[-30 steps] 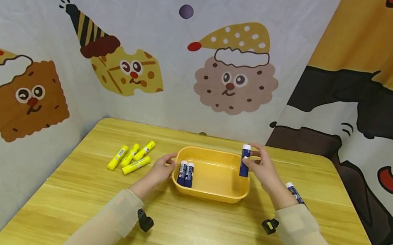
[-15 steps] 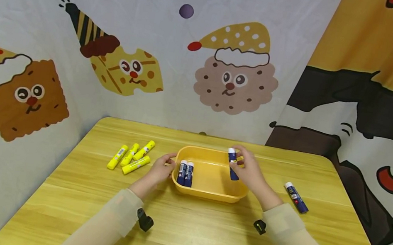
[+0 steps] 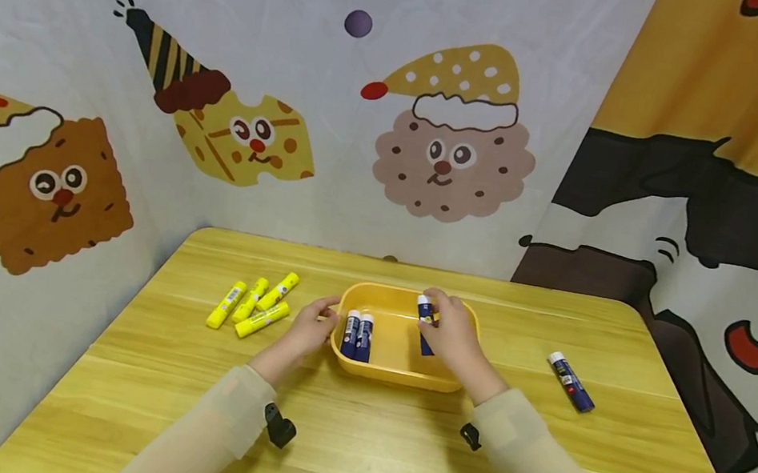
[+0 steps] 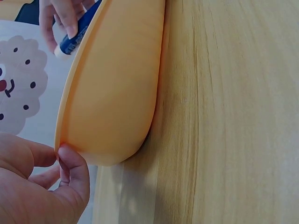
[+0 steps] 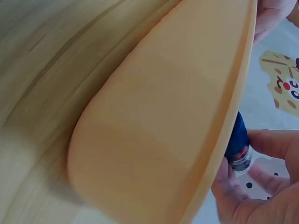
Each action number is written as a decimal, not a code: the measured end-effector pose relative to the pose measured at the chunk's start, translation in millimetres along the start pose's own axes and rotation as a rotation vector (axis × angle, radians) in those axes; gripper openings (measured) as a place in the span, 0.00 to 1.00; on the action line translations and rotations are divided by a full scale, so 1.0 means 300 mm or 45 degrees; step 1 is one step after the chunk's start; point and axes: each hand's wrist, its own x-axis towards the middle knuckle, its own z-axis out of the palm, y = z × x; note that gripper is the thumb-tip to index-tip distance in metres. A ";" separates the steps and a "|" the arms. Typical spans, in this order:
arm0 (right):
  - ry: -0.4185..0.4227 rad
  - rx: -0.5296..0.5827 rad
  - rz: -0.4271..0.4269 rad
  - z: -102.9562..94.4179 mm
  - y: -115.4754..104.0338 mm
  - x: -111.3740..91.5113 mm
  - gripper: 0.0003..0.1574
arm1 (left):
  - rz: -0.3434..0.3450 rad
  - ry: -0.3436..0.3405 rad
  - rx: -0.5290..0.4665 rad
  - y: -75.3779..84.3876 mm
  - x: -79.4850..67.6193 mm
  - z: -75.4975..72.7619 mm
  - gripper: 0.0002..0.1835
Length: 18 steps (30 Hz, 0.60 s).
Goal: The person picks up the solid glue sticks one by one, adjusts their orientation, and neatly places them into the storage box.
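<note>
My right hand (image 3: 454, 332) holds a dark blue glue stick (image 3: 426, 338) with a white cap, tilted, over the inside of a yellow-orange plastic basin (image 3: 388, 375). In the right wrist view the thumb and fingers pinch this glue stick (image 5: 239, 142) just past the rim. My left hand (image 3: 312, 326) grips the basin's left end; in the left wrist view, thumb and finger pinch the rim (image 4: 63, 135). Two more blue glue sticks (image 3: 358, 336) lie side by side in the basin's left part, white caps toward the back.
Several yellow glue sticks (image 3: 253, 306) lie grouped on the wooden table (image 3: 349, 450) left of the basin. Another blue glue stick (image 3: 572, 382) lies to the right. A cartoon-printed cloth (image 3: 339, 207) hangs behind the table.
My right hand has carried the blue glue stick leftward and down from the basin's right end, tilting it. The left hand has stayed at the rim.
</note>
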 end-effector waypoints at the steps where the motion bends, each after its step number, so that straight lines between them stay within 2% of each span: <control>1: -0.005 -0.006 0.019 0.007 -0.005 0.003 0.33 | -0.001 -0.003 -0.002 0.001 -0.001 0.000 0.22; 5: -0.050 -0.002 0.081 0.025 -0.026 0.011 0.34 | 0.003 -0.006 -0.005 0.004 -0.003 0.001 0.22; 10: -0.113 0.079 0.141 0.058 -0.039 0.020 0.35 | 0.000 0.002 -0.012 0.006 -0.005 0.003 0.22; 14: -0.119 0.165 0.175 0.098 -0.042 0.026 0.32 | -0.006 -0.001 -0.017 0.008 -0.006 0.005 0.22; 18: -0.141 0.187 0.212 0.137 -0.054 0.036 0.32 | -0.009 -0.004 -0.029 0.006 -0.007 0.004 0.22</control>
